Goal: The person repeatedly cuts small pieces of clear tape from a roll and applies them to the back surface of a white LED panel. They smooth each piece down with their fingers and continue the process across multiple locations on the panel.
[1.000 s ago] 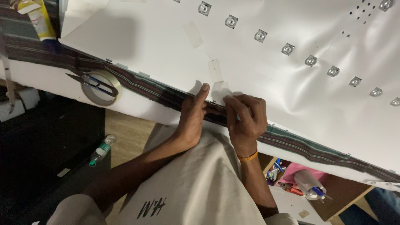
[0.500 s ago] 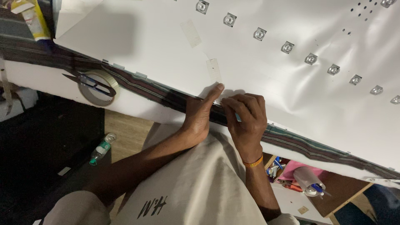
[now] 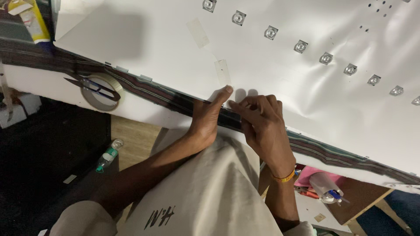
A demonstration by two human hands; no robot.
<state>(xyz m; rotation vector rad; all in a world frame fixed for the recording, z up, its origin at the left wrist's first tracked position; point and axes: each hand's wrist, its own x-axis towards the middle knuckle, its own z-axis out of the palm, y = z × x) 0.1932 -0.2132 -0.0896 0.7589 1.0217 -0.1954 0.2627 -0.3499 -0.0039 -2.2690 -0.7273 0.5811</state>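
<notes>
Yellow plastic shows at the upper left of the frame, where a tube or bottle (image 3: 33, 22) lies at the edge of the table (image 3: 39, 83), near a corner of the big white panel (image 3: 306, 100) that fills most of the upper frame. Just right of it and lower, a roll of clear tape (image 3: 101, 91) rests on the table's pale edge with a small pair of scissors (image 3: 89, 86) laid across it. Below that, in the lower left, a clear plastic bottle with a green label (image 3: 108, 155) lies on the wooden floor. A dark striped band (image 3: 162, 94) runs diagonally along the panel's near edge from the upper left toward the lower right. Two short strips of translucent tape (image 3: 222, 72) sit on the panel near the frame's centre, the lower one just above the hands. The left hand (image 3: 208, 120) lies flat over the striped band, its thumb stretched up so the tip presses on the panel's edge at the foot of that strip. Just beside it, the right hand (image 3: 262, 126) has its fingers curled, fingertips pressed together on the same edge; whether anything is pinched between them cannot be told. An orange band (image 3: 284, 177) circles the right wrist. A row of small square silver fittings (image 3: 326, 57) crosses the panel at the upper right.
</notes>
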